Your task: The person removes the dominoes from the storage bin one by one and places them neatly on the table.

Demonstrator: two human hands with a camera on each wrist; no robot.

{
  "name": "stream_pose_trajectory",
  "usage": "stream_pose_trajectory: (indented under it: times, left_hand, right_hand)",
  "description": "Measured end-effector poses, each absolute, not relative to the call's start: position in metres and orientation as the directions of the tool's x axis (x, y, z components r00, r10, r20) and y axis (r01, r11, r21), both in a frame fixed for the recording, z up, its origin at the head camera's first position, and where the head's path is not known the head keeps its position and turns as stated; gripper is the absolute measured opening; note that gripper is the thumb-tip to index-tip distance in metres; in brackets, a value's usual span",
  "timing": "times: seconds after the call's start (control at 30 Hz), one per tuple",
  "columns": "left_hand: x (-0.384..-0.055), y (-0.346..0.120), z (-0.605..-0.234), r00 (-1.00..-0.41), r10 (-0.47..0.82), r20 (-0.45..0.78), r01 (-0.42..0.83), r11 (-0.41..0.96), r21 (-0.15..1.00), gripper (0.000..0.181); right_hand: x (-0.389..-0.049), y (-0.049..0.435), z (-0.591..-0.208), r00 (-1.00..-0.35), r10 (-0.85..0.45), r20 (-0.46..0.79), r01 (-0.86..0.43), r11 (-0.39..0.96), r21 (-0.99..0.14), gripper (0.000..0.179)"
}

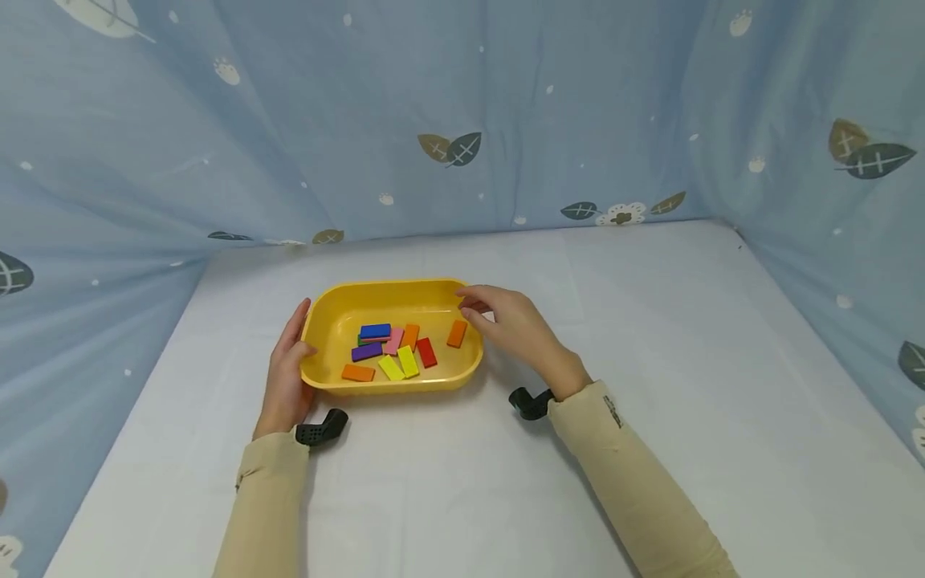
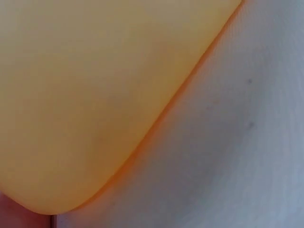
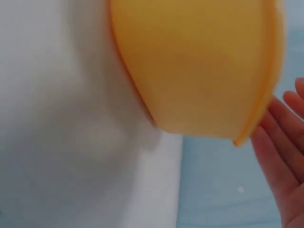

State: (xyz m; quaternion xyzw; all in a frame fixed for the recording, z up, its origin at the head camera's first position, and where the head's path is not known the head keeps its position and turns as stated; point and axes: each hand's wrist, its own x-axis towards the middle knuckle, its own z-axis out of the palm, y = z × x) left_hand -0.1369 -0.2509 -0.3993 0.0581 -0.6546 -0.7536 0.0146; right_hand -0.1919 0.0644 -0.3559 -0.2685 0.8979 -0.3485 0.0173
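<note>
A yellow plastic tray [image 1: 393,294] with rounded corners sits on the white-covered table. Several small flat coloured blocks lie in it, among them a blue block [image 1: 375,331], a purple block [image 1: 367,352], a red block [image 1: 426,353] and an orange block [image 1: 456,334] apart at the right. My left hand [image 1: 285,381] holds the tray's left end, thumb over the rim and fingers along the outside. At the right end, my right hand [image 1: 509,321] has its loosely bent fingertips at the rim, with nothing visible between them. The right wrist view shows the right fingers [image 3: 280,142] beside the tray's outer wall.
Behind the table [image 1: 650,337] hangs a blue cloth [image 1: 462,96] printed with leaves and flowers, which also runs along both sides. A black camera mount is on the left wrist [image 1: 321,429] and another on the right wrist [image 1: 531,404].
</note>
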Motion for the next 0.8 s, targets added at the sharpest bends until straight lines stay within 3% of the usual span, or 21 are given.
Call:
stream_pose_trajectory:
  times: [0.23, 0.53, 0.8]
  left_hand:
    - [-0.136, -0.250, -0.399, -0.993, -0.106, -0.049, -0.031, -0.164, 0.986, 0.065]
    - [-0.131, -0.252, -0.400, -0.985, -0.151, -0.085, -0.067, -0.122, 0.990, 0.055]
    - [-0.135, -0.252, -0.399, -0.987, -0.140, -0.080, -0.061, -0.130, 0.990, 0.050]
  right_hand:
    - [-0.183, 0.044, -0.360, -0.813, -0.571, 0.118, -0.507, 0.592, -0.627, 0.034]
    - [-0.182, 0.020, -0.362, -0.765, -0.643, 0.032, -0.558, 0.636, -0.533, 0.035]
    - [-0.173, 0.007, -0.364, -0.756, -0.653, 0.054, -0.594, 0.649, -0.475, 0.035]
